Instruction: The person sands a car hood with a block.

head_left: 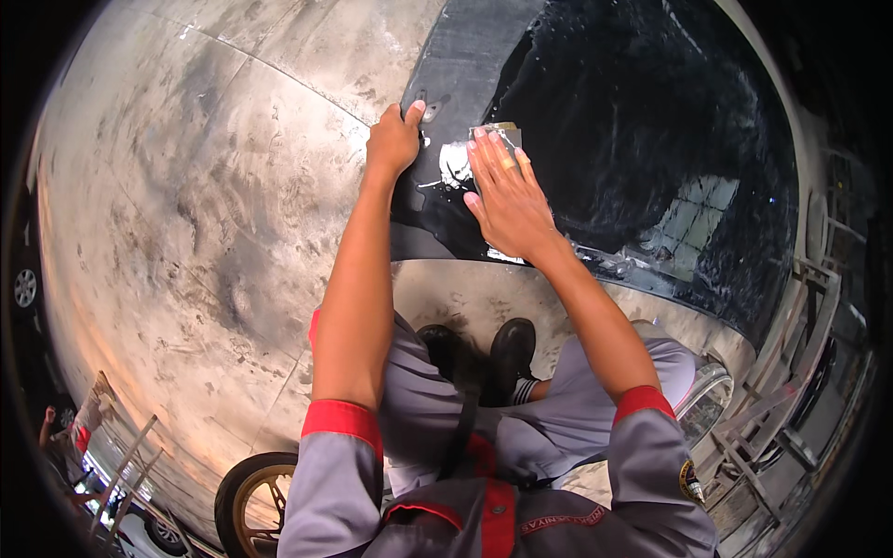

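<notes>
My left hand (393, 141) grips the left edge of a dark panel (614, 102), its thumb on top beside a small fitting (431, 110). My right hand (510, 195) lies flat with outstretched fingers over a grey, flat block (498, 132) on the panel, mostly hidden beneath it. A white splashed patch (453, 163) is just left of that block. The panel's black area looks wet and glossy, with reflections at the lower right; a duller grey strip runs along its left side.
A stained concrete floor (186, 167) spreads left. A wheel (251, 498) is at my lower left. Metal frames (800, 372) stand along the right. Another person (65, 437) is at the far lower left near poles (130, 465). My shoes (512, 358) show below the panel.
</notes>
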`<state>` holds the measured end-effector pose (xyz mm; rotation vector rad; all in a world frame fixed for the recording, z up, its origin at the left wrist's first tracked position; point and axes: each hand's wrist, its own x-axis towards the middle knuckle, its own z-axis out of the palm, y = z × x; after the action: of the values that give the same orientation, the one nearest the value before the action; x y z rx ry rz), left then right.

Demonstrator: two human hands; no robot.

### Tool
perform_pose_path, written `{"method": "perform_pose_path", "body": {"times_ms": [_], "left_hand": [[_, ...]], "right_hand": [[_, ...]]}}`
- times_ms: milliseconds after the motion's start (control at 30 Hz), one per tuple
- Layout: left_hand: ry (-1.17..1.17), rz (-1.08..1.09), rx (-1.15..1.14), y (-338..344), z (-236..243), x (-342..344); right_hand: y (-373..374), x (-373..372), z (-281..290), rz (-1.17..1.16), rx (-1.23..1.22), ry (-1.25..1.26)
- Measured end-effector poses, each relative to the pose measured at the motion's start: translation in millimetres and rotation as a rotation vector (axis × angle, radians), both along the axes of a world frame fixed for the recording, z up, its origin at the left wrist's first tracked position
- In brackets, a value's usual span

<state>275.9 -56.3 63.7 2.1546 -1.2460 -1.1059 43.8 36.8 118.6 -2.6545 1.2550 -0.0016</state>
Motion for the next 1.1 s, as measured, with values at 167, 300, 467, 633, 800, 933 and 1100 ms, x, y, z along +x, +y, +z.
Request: {"method": "perform_pose_path", "body": {"times_ms": [167,300,467,633,800,933,1100], "left_hand": [[-0.056,0.008,-0.003,0.5,0.2,-1.8],[-0.047,-0.003,-0.006,-0.2,-2.9,-2.0],[-0.044,-0.044,-0.006,-2.4,-6.8,1.7],[-0.029,-0.005,-0.012,1.2,-7.7,-0.3],[-0.065,-0.02,-0.022,-0.9,-6.1,-0.7],[-0.071,-0.022,-0.012,-0.5,-5.8,-1.0],[-0.08,-0.002,-0.038,1.7,-5.6,-2.5]], "right_hand": [[51.0,-9.3,3.4,0.061,0.25,0.112],[29.9,24.0,-13.7,0.055,0.083,-0.021],[20.5,23.8,-8.4,0.037,0.115,0.018],[-5.5,-13.6,16.1,-0.083,0.081,0.186],[-63.4,4.2,-4.2,-0.268,-0.181,0.089],[20.9,-4.7,-9.5,-0.043,0.1,0.084],[-73.2,-8.6,-16.8,-0.259,-0.17,0.01]]}}
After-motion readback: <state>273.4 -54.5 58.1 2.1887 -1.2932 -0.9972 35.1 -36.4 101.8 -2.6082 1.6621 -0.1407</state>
